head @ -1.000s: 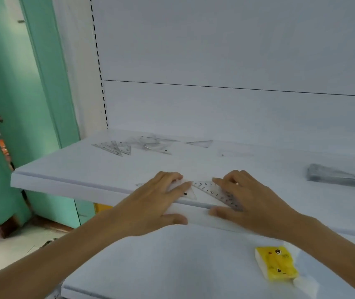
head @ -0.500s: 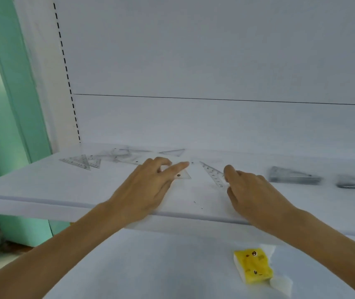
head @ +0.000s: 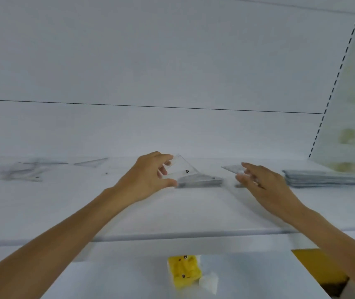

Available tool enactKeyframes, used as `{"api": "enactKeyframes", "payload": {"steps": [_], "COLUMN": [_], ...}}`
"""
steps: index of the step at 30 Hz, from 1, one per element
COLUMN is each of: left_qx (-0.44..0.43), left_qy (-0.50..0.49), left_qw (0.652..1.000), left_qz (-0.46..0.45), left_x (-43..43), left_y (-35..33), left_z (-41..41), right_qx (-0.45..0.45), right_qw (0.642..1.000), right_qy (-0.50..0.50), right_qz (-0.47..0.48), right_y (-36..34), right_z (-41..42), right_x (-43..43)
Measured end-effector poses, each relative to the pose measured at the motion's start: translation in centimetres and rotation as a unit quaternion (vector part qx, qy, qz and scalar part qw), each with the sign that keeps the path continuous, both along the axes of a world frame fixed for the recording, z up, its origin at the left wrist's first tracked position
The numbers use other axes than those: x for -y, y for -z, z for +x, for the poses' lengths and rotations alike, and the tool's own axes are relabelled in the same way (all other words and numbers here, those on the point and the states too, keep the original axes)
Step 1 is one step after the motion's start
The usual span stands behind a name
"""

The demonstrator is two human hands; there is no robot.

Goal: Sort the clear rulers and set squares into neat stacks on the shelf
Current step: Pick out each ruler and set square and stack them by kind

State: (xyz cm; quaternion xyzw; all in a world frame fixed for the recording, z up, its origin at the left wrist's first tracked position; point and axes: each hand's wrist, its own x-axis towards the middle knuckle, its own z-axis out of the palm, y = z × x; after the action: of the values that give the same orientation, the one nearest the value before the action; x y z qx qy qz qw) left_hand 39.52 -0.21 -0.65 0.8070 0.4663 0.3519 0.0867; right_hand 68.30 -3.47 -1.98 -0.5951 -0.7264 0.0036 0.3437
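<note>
The left hand [head: 150, 178] pinches a clear set square [head: 182, 167] just over a small stack [head: 200, 182] on the shelf [head: 129, 212], and the right hand [head: 267, 186] pinches another clear piece [head: 233, 169]. A bigger stack [head: 323, 179] sits at 3 o'clock, but a loose pile [head: 27, 171] waits at 9 o'clock, so I think lots is left.

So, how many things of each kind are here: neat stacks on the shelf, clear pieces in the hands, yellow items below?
Neat stacks on the shelf: 2, middle stack and right stack
Clear pieces held: 2, set square in left hand, clear piece in right hand
Yellow item: 1
Total: 5
Loose pieces, far left: too blurred to count
</note>
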Motion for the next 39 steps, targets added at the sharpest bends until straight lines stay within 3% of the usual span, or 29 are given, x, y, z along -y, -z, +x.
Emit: {"api": "enactKeyframes", "payload": {"steps": [5,14,22,31,39], "left_qx": [0.012,-0.027,-0.019,0.007,0.023], "left_qy": [-0.008,-0.090,-0.087,-0.112,-0.129], "left_qw": [1.000,0.995,0.996,0.994,0.991], "left_qz": [-0.005,0.022,0.002,0.001,-0.013], "left_x": [-0.9,-0.7,-0.2,-0.6,-1.1], "left_y": [0.3,1.1,2.0,1.7,1.9], "left_z": [5.3,9.8,9.0,7.7,6.8], "right_qx": [0.003,0.021,0.090,0.082,0.072], "right_qw": [1.000,0.997,0.992,0.995,0.993], "right_qy": [0.018,-0.045,-0.088,-0.036,-0.052], "right_qz": [0.022,0.053,-0.005,-0.055,-0.081], "right_y": [0.4,0.4,1.2,1.4,1.7], "right_z": [5.8,10.0,8.6,8.5,8.4], "right_x": [0.0,-1.8,-4.3,-6.5,-6.7]}}
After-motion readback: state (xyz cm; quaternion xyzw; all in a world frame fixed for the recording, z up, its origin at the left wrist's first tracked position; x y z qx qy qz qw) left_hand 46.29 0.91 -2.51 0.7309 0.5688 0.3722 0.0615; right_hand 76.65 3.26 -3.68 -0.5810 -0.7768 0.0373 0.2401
